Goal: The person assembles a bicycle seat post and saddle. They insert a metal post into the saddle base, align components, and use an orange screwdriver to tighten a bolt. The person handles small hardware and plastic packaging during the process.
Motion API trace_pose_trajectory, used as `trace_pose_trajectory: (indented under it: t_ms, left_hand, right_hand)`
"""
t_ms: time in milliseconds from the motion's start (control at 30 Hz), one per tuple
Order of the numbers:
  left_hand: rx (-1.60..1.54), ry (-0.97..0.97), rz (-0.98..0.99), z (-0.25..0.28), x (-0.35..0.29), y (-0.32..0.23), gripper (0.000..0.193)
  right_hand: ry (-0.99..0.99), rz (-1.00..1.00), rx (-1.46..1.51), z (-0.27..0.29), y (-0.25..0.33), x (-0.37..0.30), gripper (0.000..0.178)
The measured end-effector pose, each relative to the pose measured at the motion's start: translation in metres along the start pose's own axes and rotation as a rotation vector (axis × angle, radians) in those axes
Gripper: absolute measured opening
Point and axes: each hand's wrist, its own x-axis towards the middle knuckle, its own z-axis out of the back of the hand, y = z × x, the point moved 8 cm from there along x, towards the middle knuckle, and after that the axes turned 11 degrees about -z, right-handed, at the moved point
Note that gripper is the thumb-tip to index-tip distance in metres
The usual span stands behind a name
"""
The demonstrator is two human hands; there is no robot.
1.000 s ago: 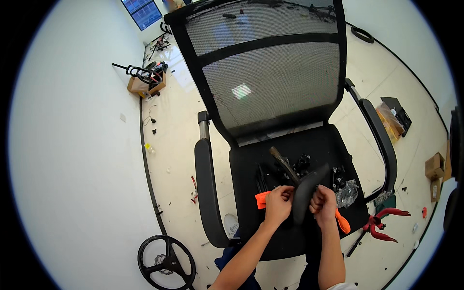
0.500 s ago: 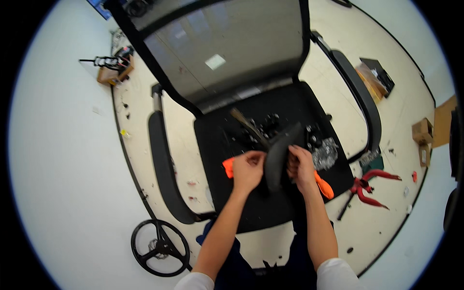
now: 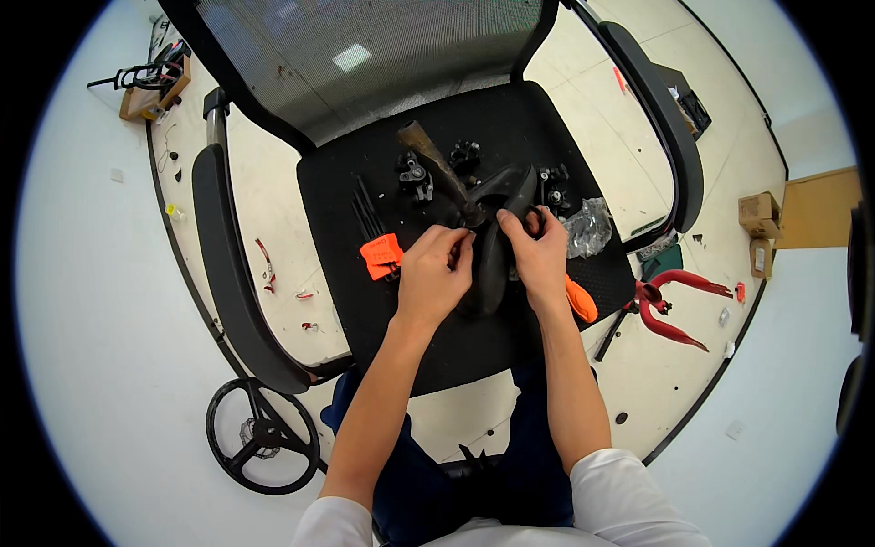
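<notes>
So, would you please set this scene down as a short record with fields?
Left hand: fingertips at the curved black part, by the lower end of a brownish tube; exact grip unclear
Right hand: thumb against the same part, fingers curled; exact grip unclear
Work surface: black chair seat
Seat, left: black rods in an orange holder
Seat, right: clear plastic bag, orange object
Floor, left: black three-spoke wheel
Floor, right: red fork, cardboard boxes
</notes>
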Motion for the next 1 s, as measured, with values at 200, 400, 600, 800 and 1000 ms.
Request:
trace_pose_trajectory:
  t_ms: [200,400,600,800,1000]
  left_hand:
    - [-0.047,0.035,0.087,0.002,0.004,-0.001,0.007]
    - [-0.143,0.080,0.337,-0.001,-0.001,0.017,0.012]
    - [-0.112,0.029,0.236,-0.006,0.000,0.012,0.007]
    - [0.043,-0.009,-0.019,-0.004,0.002,-0.003,0.005]
    - [-0.004,-0.037,0.089,0.017,0.006,-0.004,0.015]
  right_hand:
    - [0.032,-0.122,0.064,0.002,0.000,-0.003,0.040]
    - [0.033,-0.112,0.074,-0.002,0.002,-0.007,0.039]
    - [-0.031,0.009,0.037,-0.003,0.002,-0.005,0.036]
    - [-0.014,0.006,0.036,-0.003,-0.003,0.000,0.029]
    - [-0.006,-0.102,-0.055,0.010,-0.007,0.003,0.025]
